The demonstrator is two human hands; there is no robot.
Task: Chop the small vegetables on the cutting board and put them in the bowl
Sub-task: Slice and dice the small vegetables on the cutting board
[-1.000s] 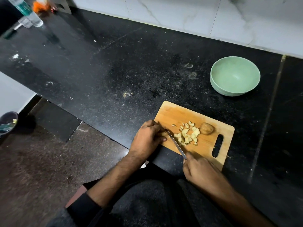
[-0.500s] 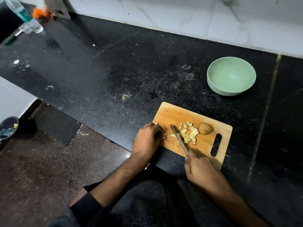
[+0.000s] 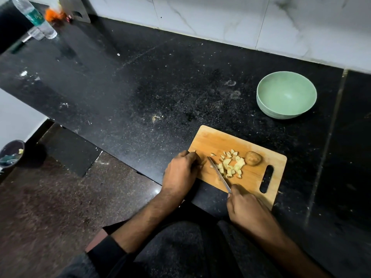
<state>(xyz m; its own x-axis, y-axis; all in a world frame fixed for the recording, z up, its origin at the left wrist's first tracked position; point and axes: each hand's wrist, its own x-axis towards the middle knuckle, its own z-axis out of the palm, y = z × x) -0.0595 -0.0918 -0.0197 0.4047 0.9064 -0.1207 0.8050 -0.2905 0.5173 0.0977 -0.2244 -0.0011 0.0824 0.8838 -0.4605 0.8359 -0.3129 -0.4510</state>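
On the counter's near edge, chopping under way on a wooden cutting board [image 3: 218, 141].

Near the board's middle, a heap of pale diced vegetable pieces [image 3: 230, 166], a whole brown small vegetable [image 3: 253, 158] just beside it toward the handle slot; right hand [image 3: 248, 210] at the board's near edge, fingers curled round the handle of a knife [image 3: 218, 173], blade angled across the heap's left side; left hand [image 3: 181, 171] at the board's left corner, fingers curled, whether pinching anything cannot tell; green bowl [image 3: 286, 95] well apart, toward the black counter [image 3: 140, 87]'s back edge by the wall, nothing inside; clear plastic bottle [image 3: 34, 18] at the far left corner, green label, writing too blurred to read; dark bowl [image 3: 11, 152] on the floor at left.
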